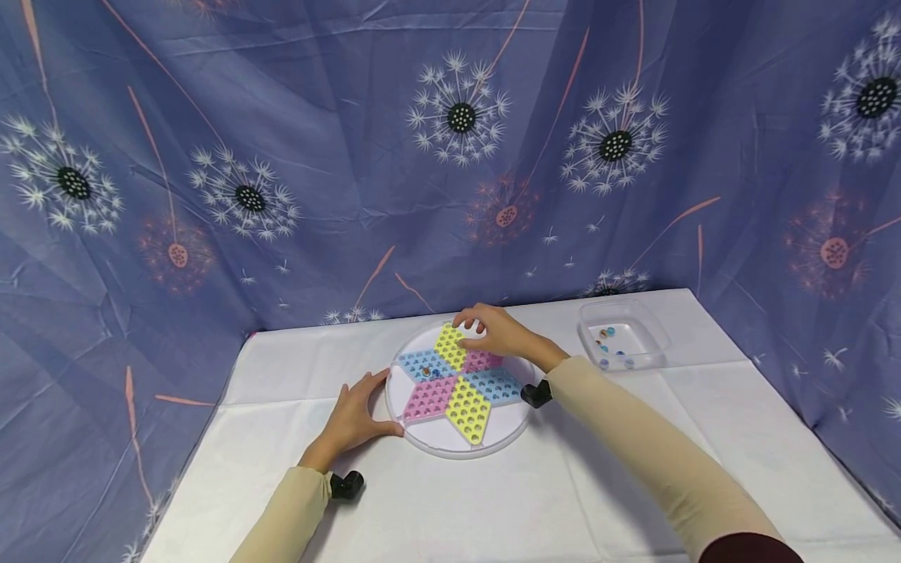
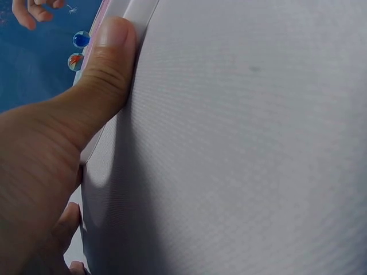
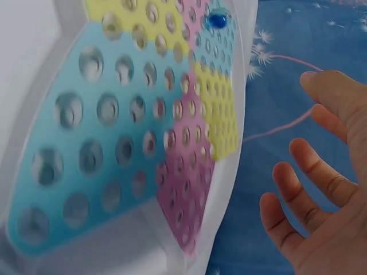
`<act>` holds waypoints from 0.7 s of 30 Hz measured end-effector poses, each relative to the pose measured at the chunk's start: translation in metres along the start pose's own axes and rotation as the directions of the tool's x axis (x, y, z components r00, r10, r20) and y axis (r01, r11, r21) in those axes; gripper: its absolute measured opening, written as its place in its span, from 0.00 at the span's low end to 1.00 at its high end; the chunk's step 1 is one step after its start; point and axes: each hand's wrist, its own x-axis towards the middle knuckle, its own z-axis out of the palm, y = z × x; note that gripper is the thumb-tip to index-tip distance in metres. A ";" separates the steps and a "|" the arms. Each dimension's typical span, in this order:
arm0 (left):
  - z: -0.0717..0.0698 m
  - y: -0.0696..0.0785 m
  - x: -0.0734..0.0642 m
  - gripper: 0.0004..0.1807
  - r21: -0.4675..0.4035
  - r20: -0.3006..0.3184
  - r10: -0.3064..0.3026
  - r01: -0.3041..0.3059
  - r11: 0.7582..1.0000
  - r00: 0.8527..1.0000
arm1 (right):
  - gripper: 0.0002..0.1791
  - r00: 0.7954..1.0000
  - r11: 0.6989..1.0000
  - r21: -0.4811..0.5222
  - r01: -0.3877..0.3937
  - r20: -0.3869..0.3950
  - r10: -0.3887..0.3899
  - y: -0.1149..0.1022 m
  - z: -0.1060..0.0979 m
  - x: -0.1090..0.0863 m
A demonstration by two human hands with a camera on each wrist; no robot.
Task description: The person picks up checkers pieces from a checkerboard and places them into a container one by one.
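Observation:
A round white Chinese checkers board [image 1: 501, 424] lies on the table, its star of yellow, blue and pink points pitted with holes. Two marbles, one blue [image 2: 81, 39] and one clear with orange [image 2: 75, 61], sit on its left blue point. At the board's left edge my left hand [image 1: 355, 418] spreads, with thumb [image 2: 109, 63] and fingertips against the rim. Over the far side, around the yellow and pink points, hovers my right hand [image 1: 498, 331]. Its fingers [image 3: 321, 172] are apart and loosely bent, with nothing between them in the right wrist view.
A clear plastic container [image 1: 658, 332] with several marbles stands on the right of the table, beyond my right forearm. White cloth [image 1: 457, 508] covers the table. A blue dandelion-patterned curtain [image 1: 352, 195] hangs behind it and at the sides.

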 end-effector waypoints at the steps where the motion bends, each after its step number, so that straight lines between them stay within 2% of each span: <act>1: 0.000 0.000 0.000 0.65 -0.001 -0.003 0.003 -0.003 1.000 1.000 | 0.20 1.000 1.000 0.011 0.004 0.003 -0.004 0.000 0.003 0.001; 9: -0.001 0.001 -0.001 0.64 -0.007 -0.004 0.004 -0.004 1.000 1.000 | 0.22 0.999 0.998 0.063 0.012 0.050 -0.015 -0.004 0.027 0.010; 21: -0.001 0.000 0.000 0.65 -0.007 0.013 -0.014 0.014 1.000 1.000 | 0.19 0.993 0.999 0.047 -0.028 0.113 0.023 -0.008 0.053 0.014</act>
